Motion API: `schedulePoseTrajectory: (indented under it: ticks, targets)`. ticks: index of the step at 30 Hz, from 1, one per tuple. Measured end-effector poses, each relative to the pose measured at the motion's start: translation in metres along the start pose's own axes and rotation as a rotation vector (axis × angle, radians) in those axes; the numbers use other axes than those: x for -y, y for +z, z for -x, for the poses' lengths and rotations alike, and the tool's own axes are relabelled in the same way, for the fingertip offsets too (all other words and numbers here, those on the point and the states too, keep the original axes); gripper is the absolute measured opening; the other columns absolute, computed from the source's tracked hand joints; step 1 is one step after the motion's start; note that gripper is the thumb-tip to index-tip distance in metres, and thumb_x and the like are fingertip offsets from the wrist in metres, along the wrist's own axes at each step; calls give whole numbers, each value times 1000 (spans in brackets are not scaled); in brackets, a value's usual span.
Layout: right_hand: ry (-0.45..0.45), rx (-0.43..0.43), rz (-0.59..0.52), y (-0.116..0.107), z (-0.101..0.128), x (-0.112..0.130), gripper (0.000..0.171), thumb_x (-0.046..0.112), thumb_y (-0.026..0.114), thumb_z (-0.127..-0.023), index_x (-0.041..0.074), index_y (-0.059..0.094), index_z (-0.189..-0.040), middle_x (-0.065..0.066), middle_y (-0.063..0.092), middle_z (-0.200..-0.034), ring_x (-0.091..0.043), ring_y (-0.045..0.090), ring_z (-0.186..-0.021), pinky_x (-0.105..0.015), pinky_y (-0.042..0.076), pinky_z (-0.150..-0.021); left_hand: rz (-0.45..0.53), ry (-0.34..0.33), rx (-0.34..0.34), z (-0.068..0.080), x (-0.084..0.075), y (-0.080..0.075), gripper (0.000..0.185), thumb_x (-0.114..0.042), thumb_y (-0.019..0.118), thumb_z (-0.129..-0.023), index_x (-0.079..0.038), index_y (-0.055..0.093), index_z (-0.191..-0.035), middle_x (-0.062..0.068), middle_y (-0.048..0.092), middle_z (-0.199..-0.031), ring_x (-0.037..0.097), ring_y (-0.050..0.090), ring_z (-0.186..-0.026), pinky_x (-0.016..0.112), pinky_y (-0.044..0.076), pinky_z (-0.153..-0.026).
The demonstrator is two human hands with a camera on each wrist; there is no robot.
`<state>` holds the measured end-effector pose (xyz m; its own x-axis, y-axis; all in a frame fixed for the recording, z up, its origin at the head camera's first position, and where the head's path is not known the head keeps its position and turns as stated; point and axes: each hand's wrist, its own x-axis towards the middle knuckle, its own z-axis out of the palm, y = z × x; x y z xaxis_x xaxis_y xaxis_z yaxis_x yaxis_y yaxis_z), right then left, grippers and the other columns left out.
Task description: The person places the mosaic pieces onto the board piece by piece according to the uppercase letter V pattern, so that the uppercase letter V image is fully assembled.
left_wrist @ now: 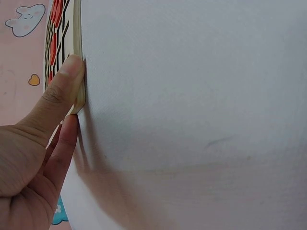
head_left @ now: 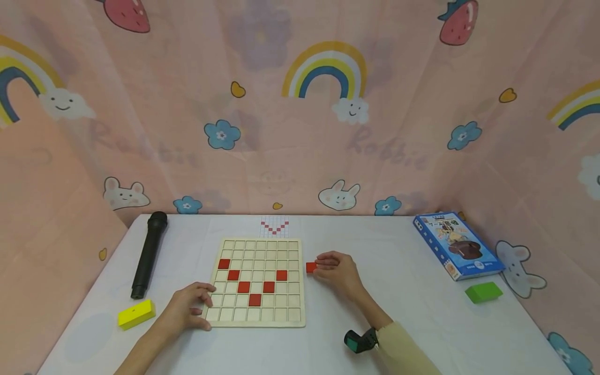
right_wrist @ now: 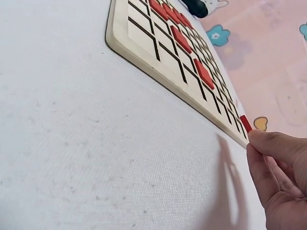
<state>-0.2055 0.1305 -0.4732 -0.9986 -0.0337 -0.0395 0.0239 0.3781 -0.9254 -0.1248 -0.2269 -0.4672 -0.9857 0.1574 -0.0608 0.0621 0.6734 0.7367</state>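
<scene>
A pale wooden grid board [head_left: 287,314] lies on the table with several red square tiles [head_left: 255,300] set in its cells, forming a V with a shorter right arm. My left hand [head_left: 187,308] holds the board's near left corner. In the left wrist view its thumb [left_wrist: 70,72] presses the board's edge, with the other fingers around the corner. Just right of the board, my right hand [head_left: 340,272] pinches one red tile [head_left: 311,267] between thumb and fingertips. The right wrist view has this tile [right_wrist: 245,123] edge-on beside the board's rim [right_wrist: 158,75], partly hidden by the fingers.
Behind the board lies a small grid pattern sheet [head_left: 274,227] with a red V. At left are a black microphone [head_left: 149,255] and a yellow block [head_left: 136,314]. A blue box [head_left: 459,245] and a green block [head_left: 484,292] sit at right.
</scene>
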Motion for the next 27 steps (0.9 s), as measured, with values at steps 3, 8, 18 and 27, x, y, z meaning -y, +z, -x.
schedulePoseTrajectory:
  ticks: [3,8,18,27]
  targets:
    - [-21,-1,8,3,-4,1,31,-3,77,-76,-1,65,-105,-14,70,-100,-25,69,-88,-32,57,-80,-1,0,2,0,0,-1,40,-3,90,-52,-9,59,-76,11,60,-120,29,55,-103,26,57,-71]
    - [-54,-6,50,9,-11,3,30,-1,78,-76,-1,66,-103,-13,70,-98,-23,69,-85,-32,57,-80,0,2,0,-1,1,-2,40,-3,91,-52,-9,59,-76,11,60,-120,29,54,-103,25,57,-71]
    - [-107,-11,127,19,-19,7,29,-5,79,-72,-3,67,-99,-13,70,-91,-21,69,-78,-31,58,-74,8,47,11,0,5,-4,40,-4,90,-53,-9,59,-77,14,59,-120,31,55,-103,25,57,-71]
    - [-127,11,176,26,-21,12,29,-4,79,-73,-4,66,-98,-13,69,-88,-19,67,-74,-28,58,-72,11,63,12,1,4,-4,40,-4,90,-53,-9,59,-77,15,59,-120,32,55,-104,25,58,-71]
